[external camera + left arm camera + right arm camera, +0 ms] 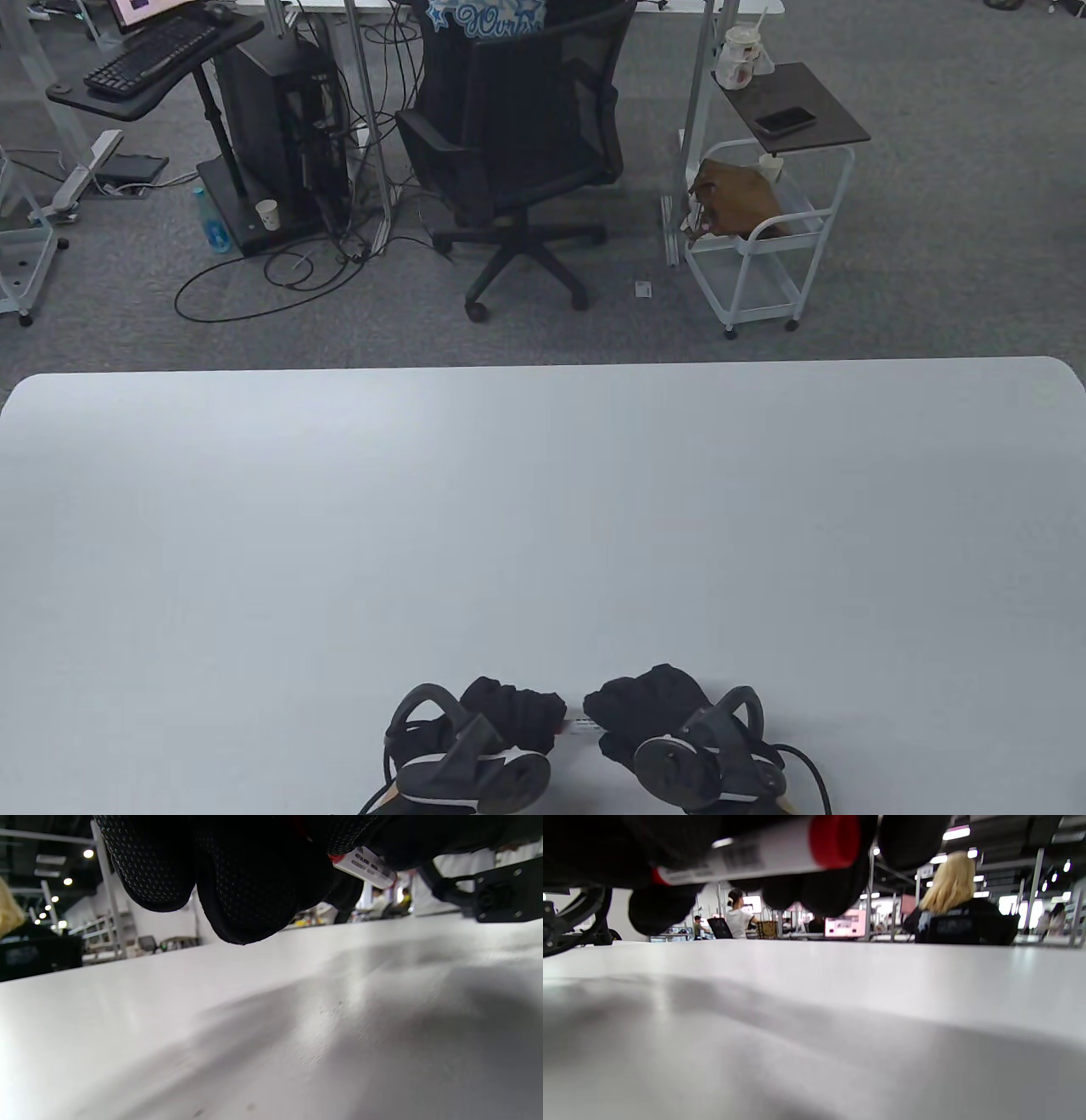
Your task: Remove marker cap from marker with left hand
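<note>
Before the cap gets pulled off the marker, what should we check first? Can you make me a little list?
1. Marker held up off the table: ok, both wrist views show it above the surface.
2. Right hand grips the white barrel: ok.
3. Left hand closed on the cap end: ok, though the cap itself is hidden inside its grip.
4. Cap still on: cannot tell.
5. Red end plug pokes out past the right hand: ok.
6. Bare table around the hands for pulling apart: ok.
</note>
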The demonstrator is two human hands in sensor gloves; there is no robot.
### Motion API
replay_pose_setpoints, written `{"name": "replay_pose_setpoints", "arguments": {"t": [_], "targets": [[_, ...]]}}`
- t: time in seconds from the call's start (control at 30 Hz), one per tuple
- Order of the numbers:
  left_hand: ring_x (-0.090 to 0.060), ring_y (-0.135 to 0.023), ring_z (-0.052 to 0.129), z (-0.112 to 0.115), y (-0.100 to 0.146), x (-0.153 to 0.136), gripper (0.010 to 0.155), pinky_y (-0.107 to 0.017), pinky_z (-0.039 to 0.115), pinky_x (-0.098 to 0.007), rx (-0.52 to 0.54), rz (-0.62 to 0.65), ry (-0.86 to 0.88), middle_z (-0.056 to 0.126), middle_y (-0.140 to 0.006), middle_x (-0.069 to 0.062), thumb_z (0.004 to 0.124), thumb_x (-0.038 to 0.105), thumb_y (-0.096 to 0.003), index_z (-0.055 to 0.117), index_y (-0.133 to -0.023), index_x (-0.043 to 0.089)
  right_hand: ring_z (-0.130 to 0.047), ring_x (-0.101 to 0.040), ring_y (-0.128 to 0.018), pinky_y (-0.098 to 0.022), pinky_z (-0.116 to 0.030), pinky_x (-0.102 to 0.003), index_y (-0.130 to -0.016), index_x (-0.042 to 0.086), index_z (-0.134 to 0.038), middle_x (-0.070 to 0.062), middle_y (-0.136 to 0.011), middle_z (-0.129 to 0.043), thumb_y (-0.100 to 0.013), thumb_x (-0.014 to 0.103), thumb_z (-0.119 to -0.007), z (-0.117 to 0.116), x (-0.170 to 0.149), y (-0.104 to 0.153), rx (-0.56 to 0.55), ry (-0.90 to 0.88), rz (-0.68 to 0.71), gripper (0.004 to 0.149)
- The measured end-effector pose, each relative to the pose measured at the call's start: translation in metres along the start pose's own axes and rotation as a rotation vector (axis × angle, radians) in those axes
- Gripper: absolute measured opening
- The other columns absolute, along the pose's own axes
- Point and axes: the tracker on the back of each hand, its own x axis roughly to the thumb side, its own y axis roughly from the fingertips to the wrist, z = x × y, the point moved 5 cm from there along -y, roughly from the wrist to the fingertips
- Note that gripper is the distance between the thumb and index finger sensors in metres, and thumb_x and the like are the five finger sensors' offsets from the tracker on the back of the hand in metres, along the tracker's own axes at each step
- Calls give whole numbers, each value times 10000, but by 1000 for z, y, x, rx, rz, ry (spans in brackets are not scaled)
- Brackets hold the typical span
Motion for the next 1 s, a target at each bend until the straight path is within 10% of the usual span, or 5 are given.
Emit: {"name": "replay_pose_setpoints", "arguments": {"t": [0.33,0.6,1.0], "targets": [[-73,-589,988,-6,1,-3,494,-642,785,-450,46,30,62,889,-762,56,583,381,-564,590,-999,146,-962,-217,-572,-618,-754,-504,-840,249,-815,-38,-756,-923,-411,385,-782,10,-3,4,-13,-47,38,452],[-76,-625,985,6,31,-80,490,-663,769,-447,-7,-233,73,883,-786,62,592,397,-569,581,-1003,169,-955,-208,-596,-644,-736,-501,-832,280,-816,-14,-767,-918,-403,397,-798,10,-79,25,20,-82,-179,445],[-78,-647,983,6,26,-73,493,-671,762,-446,-42,-215,110,876,-806,67,575,409,-576,566,-1013,182,-954,-178,-583,-687,-681,-528,-820,333,-821,30,-762,-930,-390,444,-812,-11,-74,14,125,5,-213,444]]}}
